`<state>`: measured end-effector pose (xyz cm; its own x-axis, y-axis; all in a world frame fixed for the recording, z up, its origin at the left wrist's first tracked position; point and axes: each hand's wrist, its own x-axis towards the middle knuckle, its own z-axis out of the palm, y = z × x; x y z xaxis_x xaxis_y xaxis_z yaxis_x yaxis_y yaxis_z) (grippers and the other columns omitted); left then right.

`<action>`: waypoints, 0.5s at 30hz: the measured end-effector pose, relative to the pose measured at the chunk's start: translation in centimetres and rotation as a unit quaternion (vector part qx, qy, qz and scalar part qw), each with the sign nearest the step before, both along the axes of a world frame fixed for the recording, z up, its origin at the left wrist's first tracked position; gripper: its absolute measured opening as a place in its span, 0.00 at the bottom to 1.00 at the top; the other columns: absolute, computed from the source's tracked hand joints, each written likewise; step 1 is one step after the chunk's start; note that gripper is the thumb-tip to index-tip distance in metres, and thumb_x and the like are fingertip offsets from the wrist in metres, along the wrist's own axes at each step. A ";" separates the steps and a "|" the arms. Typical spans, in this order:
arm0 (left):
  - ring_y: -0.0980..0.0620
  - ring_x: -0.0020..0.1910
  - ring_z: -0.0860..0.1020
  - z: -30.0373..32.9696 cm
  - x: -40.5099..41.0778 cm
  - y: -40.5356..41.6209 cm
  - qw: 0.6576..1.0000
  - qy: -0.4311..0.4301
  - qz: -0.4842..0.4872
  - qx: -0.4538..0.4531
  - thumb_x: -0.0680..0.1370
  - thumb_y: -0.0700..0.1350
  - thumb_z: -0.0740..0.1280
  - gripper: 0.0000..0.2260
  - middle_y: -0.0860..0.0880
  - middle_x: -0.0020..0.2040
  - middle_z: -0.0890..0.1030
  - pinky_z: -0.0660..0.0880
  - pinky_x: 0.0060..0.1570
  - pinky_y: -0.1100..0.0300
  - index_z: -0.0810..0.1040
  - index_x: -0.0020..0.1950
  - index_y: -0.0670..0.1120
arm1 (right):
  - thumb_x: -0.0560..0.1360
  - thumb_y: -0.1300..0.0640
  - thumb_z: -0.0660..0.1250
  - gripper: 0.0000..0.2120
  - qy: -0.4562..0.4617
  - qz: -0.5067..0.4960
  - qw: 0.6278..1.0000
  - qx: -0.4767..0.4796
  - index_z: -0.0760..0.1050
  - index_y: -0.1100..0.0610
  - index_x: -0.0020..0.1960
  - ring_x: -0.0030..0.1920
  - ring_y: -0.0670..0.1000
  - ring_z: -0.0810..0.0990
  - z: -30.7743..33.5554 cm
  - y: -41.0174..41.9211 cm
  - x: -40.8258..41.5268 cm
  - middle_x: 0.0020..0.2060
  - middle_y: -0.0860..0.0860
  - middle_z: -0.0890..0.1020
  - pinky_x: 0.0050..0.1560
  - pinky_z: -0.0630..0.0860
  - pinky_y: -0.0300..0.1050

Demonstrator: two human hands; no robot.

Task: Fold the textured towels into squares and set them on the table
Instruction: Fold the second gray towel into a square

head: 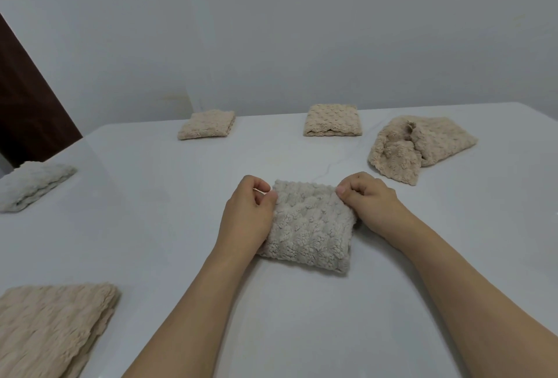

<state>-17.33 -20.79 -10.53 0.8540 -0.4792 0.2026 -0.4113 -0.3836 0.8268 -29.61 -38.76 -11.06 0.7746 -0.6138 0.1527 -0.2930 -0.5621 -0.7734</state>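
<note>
A folded grey-beige textured towel [309, 225] lies as a rough square on the white table [151, 226] in front of me. My left hand [246, 214] pinches its far left corner between thumb and curled fingers. My right hand [367, 201] pinches the far right corner the same way. A crumpled, unfolded beige towel [419, 148] lies to the right behind my right hand.
Folded beige towels lie at the back left [206, 124] and back centre [332, 120]. A pale folded towel [30, 184] sits at the left edge, and a larger folded beige one [51, 329] at the near left corner. A grey wall stands behind the table.
</note>
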 end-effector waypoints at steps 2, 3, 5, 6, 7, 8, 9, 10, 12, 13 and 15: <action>0.57 0.34 0.74 0.2 -0.2 0.0 1.000 0.005 0.002 0.008 0.79 0.50 0.66 0.05 0.53 0.38 0.77 0.66 0.35 0.59 0.74 0.50 0.50 | 0.80 0.52 0.60 0.12 0.019 -0.002 0.998 -0.056 0.75 0.49 0.39 0.58 0.50 0.73 -0.3 -0.1 0.2 0.53 0.45 0.77 0.65 0.59 0.51; 0.56 0.36 0.75 0.3 -0.2 0.0 1.000 0.008 0.005 0.026 0.79 0.51 0.66 0.06 0.54 0.38 0.78 0.67 0.35 0.59 0.74 0.50 0.50 | 0.81 0.51 0.58 0.12 0.043 -0.005 0.995 -0.093 0.76 0.50 0.42 0.58 0.51 0.72 -0.5 0.0 0.3 0.53 0.45 0.77 0.63 0.58 0.50; 0.54 0.40 0.77 0.6 -0.1 0.1 0.995 -0.001 0.010 0.097 0.79 0.54 0.65 0.09 0.54 0.39 0.78 0.69 0.38 0.58 0.76 0.47 0.49 | 0.81 0.49 0.56 0.13 0.077 -0.013 0.987 -0.138 0.77 0.53 0.46 0.57 0.52 0.72 -0.7 0.0 0.5 0.53 0.46 0.76 0.60 0.58 0.50; 0.53 0.41 0.78 0.7 -0.1 0.2 0.991 -0.008 0.009 0.135 0.79 0.55 0.65 0.10 0.53 0.39 0.79 0.70 0.39 0.57 0.76 0.46 0.49 | 0.81 0.49 0.56 0.14 0.084 -0.018 0.986 -0.142 0.77 0.53 0.46 0.56 0.53 0.72 -0.7 0.0 0.6 0.52 0.46 0.76 0.59 0.58 0.50; 0.52 0.41 0.78 0.6 0.0 0.2 0.987 -0.010 0.008 0.159 0.78 0.55 0.65 0.10 0.53 0.39 0.79 0.72 0.40 0.57 0.76 0.44 0.49 | 0.80 0.48 0.56 0.14 0.082 -0.021 0.986 -0.142 0.77 0.53 0.45 0.56 0.53 0.72 -0.6 0.1 0.5 0.51 0.46 0.76 0.58 0.58 0.50; 0.52 0.42 0.79 0.6 0.0 0.2 0.986 -0.009 0.007 0.169 0.78 0.55 0.65 0.10 0.53 0.39 0.80 0.74 0.42 0.56 0.76 0.44 0.49 | 0.80 0.47 0.56 0.15 0.075 -0.023 0.987 -0.139 0.76 0.52 0.44 0.55 0.53 0.72 -0.6 0.2 0.5 0.50 0.46 0.76 0.56 0.58 0.49; 0.51 0.42 0.79 0.6 0.0 0.2 0.986 -0.005 0.007 0.169 0.78 0.55 0.65 0.10 0.53 0.39 0.80 0.75 0.44 0.55 0.77 0.43 0.49 | 0.79 0.44 0.56 0.15 0.066 -0.025 0.989 -0.132 0.76 0.52 0.43 0.53 0.52 0.71 -0.6 0.3 0.4 0.48 0.45 0.76 0.55 0.58 0.49; 0.51 0.42 0.79 0.5 0.0 0.3 0.986 -0.002 0.008 0.167 0.78 0.55 0.65 0.10 0.53 0.38 0.80 0.75 0.45 0.54 0.77 0.43 0.50 | 0.78 0.41 0.57 0.16 0.059 -0.025 0.990 -0.129 0.75 0.51 0.42 0.52 0.51 0.71 -0.6 0.3 0.4 0.45 0.44 0.75 0.55 0.59 0.49; 0.50 0.42 0.78 0.5 -0.2 0.2 0.986 -0.002 0.013 0.166 0.79 0.55 0.65 0.11 0.54 0.38 0.79 0.76 0.46 0.53 0.76 0.43 0.49 | 0.76 0.35 0.58 0.17 0.069 -0.023 0.985 -0.153 0.73 0.48 0.44 0.50 0.51 0.71 -0.7 0.5 0.5 0.43 0.44 0.74 0.56 0.61 0.51; 0.50 0.42 0.78 0.5 -0.3 0.2 0.986 -0.004 0.015 0.167 0.79 0.55 0.64 0.11 0.54 0.38 0.78 0.76 0.47 0.53 0.76 0.43 0.49 | 0.75 0.35 0.59 0.16 0.080 -0.018 0.982 -0.170 0.72 0.48 0.45 0.50 0.51 0.71 -0.8 0.6 0.6 0.43 0.44 0.74 0.56 0.62 0.51; 0.51 0.42 0.78 0.8 -0.6 0.3 0.986 -0.005 0.020 0.165 0.80 0.56 0.62 0.11 0.54 0.39 0.78 0.75 0.46 0.53 0.74 0.44 0.50 | 0.76 0.37 0.60 0.13 0.081 -0.007 0.980 -0.181 0.70 0.47 0.46 0.49 0.52 0.73 -0.8 0.6 0.6 0.42 0.44 0.75 0.56 0.63 0.51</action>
